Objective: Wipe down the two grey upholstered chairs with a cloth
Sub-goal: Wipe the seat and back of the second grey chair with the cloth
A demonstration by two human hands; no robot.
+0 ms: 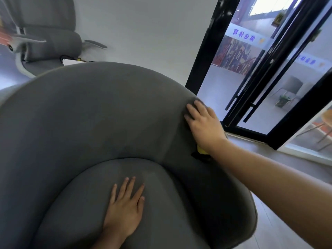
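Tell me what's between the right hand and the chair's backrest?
A yellow cloth peeks out under the heel of the right hand, which presses it flat against the grey chair. The head view shows only the cloth's edge.

Person's bare left hand [124, 209] is showing its back, with all five fingers in view. Its fingernails [133, 177] are looking short and rounded, and the knuckles are showing only faintly. The bare left forearm [106, 243] is showing as just a short stretch before the bottom edge cuts it off. The bare right hand [204, 126] is also showing its back. Its fingertips [189, 107] are sitting in shadow and blurring, so the nails are not readable. The bare right forearm [269, 177] is showing uncovered from the wrist to the right frame edge, with the wide lens making it look thicker nearer the camera.
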